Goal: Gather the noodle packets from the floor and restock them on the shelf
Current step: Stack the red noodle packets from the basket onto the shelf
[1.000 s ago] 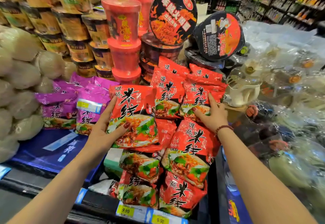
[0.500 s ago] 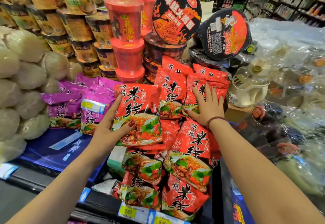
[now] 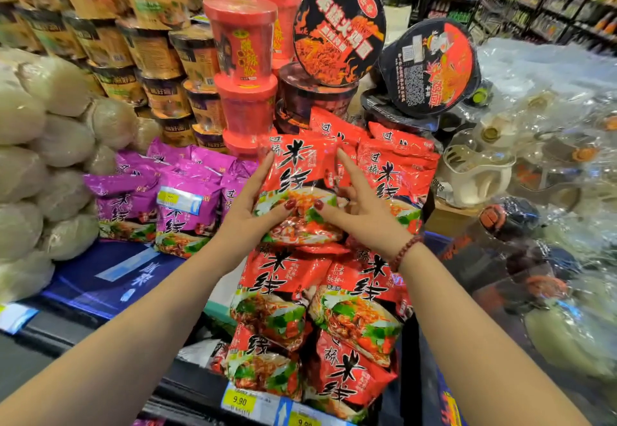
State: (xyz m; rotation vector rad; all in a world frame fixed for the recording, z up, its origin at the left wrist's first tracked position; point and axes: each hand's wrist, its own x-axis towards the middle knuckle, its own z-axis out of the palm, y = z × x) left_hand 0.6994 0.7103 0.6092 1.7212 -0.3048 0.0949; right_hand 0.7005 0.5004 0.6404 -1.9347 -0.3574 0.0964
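One red noodle packet between left hand and right hand, thumbs and fingers pinching its sides

Two hands, about eight red noodle packets, two propped black bowls

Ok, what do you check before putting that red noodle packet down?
1. Left hand and right hand grip the shiny red plastic noodle packet: ok.
2. Matching red packet pile right below: ok.
3. Lowest red packets hang over the yellow price tag: not ok.
4. Purple plastic packets kept apart on the left: ok.
5. Round black noodle bowl behind, propped on edge, steady: cannot tell.
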